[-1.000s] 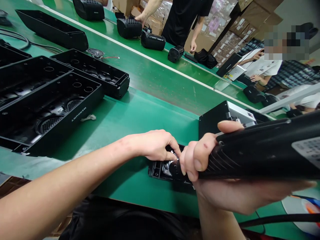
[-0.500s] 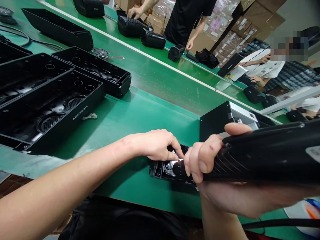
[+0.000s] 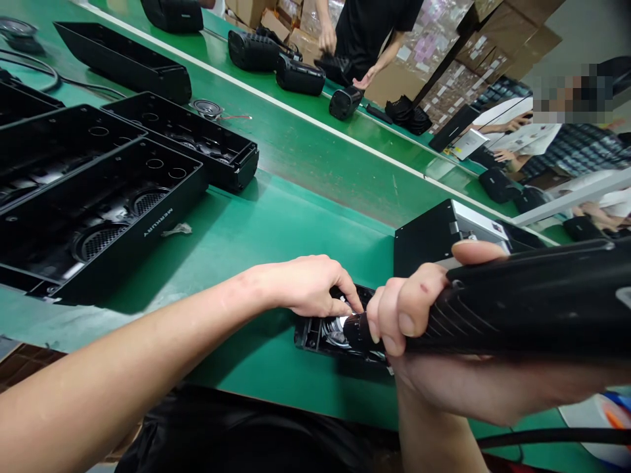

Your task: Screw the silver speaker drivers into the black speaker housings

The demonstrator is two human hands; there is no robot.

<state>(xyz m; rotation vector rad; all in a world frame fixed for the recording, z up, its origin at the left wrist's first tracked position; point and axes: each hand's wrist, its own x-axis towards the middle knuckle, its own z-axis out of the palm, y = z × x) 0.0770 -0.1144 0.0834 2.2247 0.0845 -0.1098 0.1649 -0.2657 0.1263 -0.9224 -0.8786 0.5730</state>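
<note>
My right hand is wrapped round a black electric screwdriver, its tip pointing down into a small black speaker housing on the green bench. A round silver speaker driver shows inside the housing. My left hand rests on the housing's top edge, fingers pinched together right at the screwdriver's tip; what they pinch is hidden. A black box with a silver face stands just behind both hands.
Several long black speaker shells lie open at the left, with a loose driver behind them. Across the green conveyor a person in black handles small black speakers. Other people sit at the right. A cable runs from the screwdriver.
My hands have barely moved; the screwdriver tip sits slightly lower in the housing. The person across the belt has pulled their hands from the speakers towards their body.
</note>
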